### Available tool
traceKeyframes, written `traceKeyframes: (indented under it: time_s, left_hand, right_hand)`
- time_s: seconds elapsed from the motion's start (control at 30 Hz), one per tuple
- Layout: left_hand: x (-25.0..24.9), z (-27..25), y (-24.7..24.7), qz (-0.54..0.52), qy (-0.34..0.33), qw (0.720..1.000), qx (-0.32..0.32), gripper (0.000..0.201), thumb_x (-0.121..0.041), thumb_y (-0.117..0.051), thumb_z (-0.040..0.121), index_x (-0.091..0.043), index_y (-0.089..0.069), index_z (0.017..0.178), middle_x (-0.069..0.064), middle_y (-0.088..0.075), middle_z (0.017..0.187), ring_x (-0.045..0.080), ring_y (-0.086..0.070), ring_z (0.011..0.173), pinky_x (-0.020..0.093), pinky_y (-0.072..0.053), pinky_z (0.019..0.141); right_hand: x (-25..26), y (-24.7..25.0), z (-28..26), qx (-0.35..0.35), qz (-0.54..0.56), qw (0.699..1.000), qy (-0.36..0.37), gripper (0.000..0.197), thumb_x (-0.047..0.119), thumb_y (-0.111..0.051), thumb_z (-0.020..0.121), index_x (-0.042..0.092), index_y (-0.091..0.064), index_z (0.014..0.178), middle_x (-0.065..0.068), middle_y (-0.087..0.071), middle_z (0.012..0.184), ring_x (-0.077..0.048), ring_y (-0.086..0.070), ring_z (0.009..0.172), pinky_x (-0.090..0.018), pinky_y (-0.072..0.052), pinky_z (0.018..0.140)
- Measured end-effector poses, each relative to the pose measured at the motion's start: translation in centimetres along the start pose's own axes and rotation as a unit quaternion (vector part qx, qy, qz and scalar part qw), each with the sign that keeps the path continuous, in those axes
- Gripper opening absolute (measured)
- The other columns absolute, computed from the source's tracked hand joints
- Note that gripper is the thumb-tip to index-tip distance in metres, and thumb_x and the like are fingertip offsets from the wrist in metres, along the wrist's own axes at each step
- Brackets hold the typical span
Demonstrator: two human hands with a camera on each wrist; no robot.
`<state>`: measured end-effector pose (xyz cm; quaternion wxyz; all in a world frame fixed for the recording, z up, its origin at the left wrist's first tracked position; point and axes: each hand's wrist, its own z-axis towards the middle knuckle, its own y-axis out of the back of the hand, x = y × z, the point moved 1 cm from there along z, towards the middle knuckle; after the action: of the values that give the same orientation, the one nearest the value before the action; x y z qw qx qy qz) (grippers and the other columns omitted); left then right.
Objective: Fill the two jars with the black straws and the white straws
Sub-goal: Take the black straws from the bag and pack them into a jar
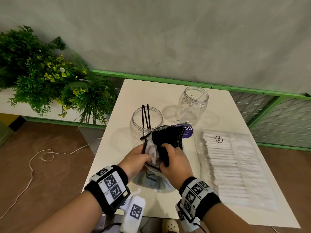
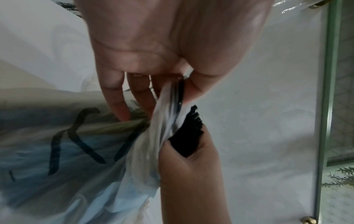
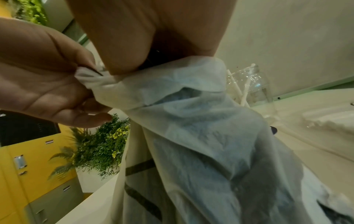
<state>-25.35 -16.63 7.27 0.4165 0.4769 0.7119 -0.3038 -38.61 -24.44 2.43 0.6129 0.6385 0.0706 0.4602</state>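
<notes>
White table [image 1: 127, 91] against a grey wall with a green rail, leafy plants at its left. Left hand [image 1: 136, 158] pinches the crumpled mouth of a translucent white bag [image 1: 152, 153], thumb pressed against fingers; right hand [image 1: 174, 158] curls round a bundle of black straws [image 1: 168, 137] sticking out of that bag. Near jar [image 1: 147, 122] holds three black straws upright, far jar [image 1: 193, 105] holds white straws leaning, a clear pack of white straws [image 1: 223, 158] marked "7X" lies right, and a purple label [image 1: 186, 132] reads "Cl…", the rest hidden.
</notes>
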Motion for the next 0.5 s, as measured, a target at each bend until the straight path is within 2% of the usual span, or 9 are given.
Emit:
traceKeyframes:
  time_s: [0.1, 0.13, 0.2, 0.23, 0.3, 0.33, 0.4, 0.43, 0.5]
  left_hand:
    - [0.0, 0.0, -0.1, -0.036, -0.009, 0.999, 0.015, 0.016, -0.011, -0.053, 0.092, -0.02, -0.066, 0.09, -0.002, -0.07, 0.077, 0.007, -0.067, 0.067, 0.021, -0.05, 0.06]
    - [0.1, 0.2, -0.1, -0.026, -0.015, 0.999, 0.009, 0.011, -0.016, -0.056, 0.092, -0.018, -0.067, 0.091, -0.001, -0.071, 0.078, 0.007, -0.068, 0.071, 0.021, -0.052, 0.061]
    - [0.4, 0.6, 0.2, 0.003, -0.026, 1.0, -0.011, 0.013, -0.017, -0.059, 0.091, -0.008, -0.067, 0.096, 0.005, -0.07, 0.082, 0.013, -0.067, 0.077, 0.025, -0.055, 0.071]
    - [0.7, 0.9, 0.3, 0.008, -0.029, 0.999, -0.022, 0.013, -0.014, -0.059, 0.091, -0.004, -0.066, 0.097, 0.007, -0.068, 0.082, 0.014, -0.066, 0.077, 0.026, -0.053, 0.073]
    - [1.0, 1.1, 0.6, 0.008, -0.031, 0.999, -0.032, 0.008, -0.009, -0.058, 0.091, -0.006, -0.066, 0.09, 0.006, -0.066, 0.076, 0.013, -0.063, 0.073, 0.025, -0.052, 0.074]
    - [1.1, 1.1, 0.6, 0.008, -0.028, 0.999, -0.031, 0.009, -0.008, -0.058, 0.091, -0.007, -0.065, 0.086, 0.006, -0.066, 0.074, 0.014, -0.063, 0.072, 0.026, -0.052, 0.075]
    - [1.2, 1.1, 0.6, 0.011, -0.026, 0.999, -0.026, 0.009, -0.006, -0.057, 0.091, -0.006, -0.064, 0.085, 0.008, -0.066, 0.072, 0.016, -0.063, 0.071, 0.03, -0.052, 0.076]
    - [1.2, 1.1, 0.6, 0.017, -0.03, 0.999, -0.021, 0.009, -0.006, -0.057, 0.091, -0.003, -0.064, 0.088, 0.011, -0.066, 0.074, 0.018, -0.063, 0.073, 0.032, -0.052, 0.079]
    - [1.0, 1.1, 0.5, 0.03, -0.038, 0.999, -0.015, 0.012, -0.005, -0.055, 0.091, 0.002, -0.064, 0.094, 0.018, -0.068, 0.083, 0.025, -0.065, 0.081, 0.039, -0.051, 0.085]
  right_hand:
    - [-0.3, -0.1, -0.1, -0.024, 0.024, 0.999, 0.007, 0.028, 0.023, -0.057, 0.067, 0.019, -0.058, 0.094, 0.001, -0.064, 0.081, -0.021, -0.048, 0.077, -0.028, -0.036, 0.065]
    - [-0.2, -0.1, -0.1, -0.029, 0.028, 0.999, 0.015, 0.023, 0.027, -0.055, 0.068, 0.018, -0.059, 0.089, 0.002, -0.063, 0.079, -0.019, -0.045, 0.076, -0.027, -0.035, 0.064]
    - [-0.1, 0.0, -0.1, -0.043, 0.046, 0.998, 0.023, 0.023, 0.033, -0.051, 0.071, 0.017, -0.06, 0.085, 0.004, -0.06, 0.078, -0.015, -0.042, 0.076, -0.024, -0.034, 0.066]
    - [-0.1, 0.1, -0.2, -0.048, 0.06, 0.997, 0.016, 0.023, 0.034, -0.052, 0.073, 0.017, -0.059, 0.087, 0.005, -0.058, 0.078, -0.015, -0.043, 0.076, -0.021, -0.033, 0.065]
    - [-0.3, 0.2, -0.2, -0.051, 0.085, 0.995, -0.005, 0.025, 0.027, -0.056, 0.077, 0.019, -0.05, 0.1, 0.006, -0.054, 0.081, -0.017, -0.05, 0.072, -0.015, -0.031, 0.059]
    - [-0.4, 0.2, -0.3, -0.046, 0.093, 0.995, -0.007, 0.034, 0.021, -0.059, 0.078, 0.023, -0.043, 0.108, 0.006, -0.054, 0.086, -0.02, -0.055, 0.073, -0.015, -0.034, 0.057]
    - [-0.4, 0.2, -0.4, -0.043, 0.082, 0.995, 0.029, 0.058, 0.013, -0.063, 0.08, 0.029, -0.031, 0.126, 0.002, -0.056, 0.108, -0.019, -0.06, 0.082, -0.023, -0.045, 0.058]
    - [-0.4, 0.3, -0.3, -0.042, 0.071, 0.995, 0.052, 0.067, 0.013, -0.062, 0.081, 0.03, -0.027, 0.135, 0.0, -0.051, 0.119, -0.017, -0.059, 0.084, -0.026, -0.049, 0.057]
    - [-0.1, 0.6, -0.1, -0.027, 0.054, 0.994, 0.087, 0.069, 0.019, -0.055, 0.082, 0.031, -0.025, 0.142, 0.002, -0.043, 0.126, -0.015, -0.057, 0.084, -0.027, -0.051, 0.056]
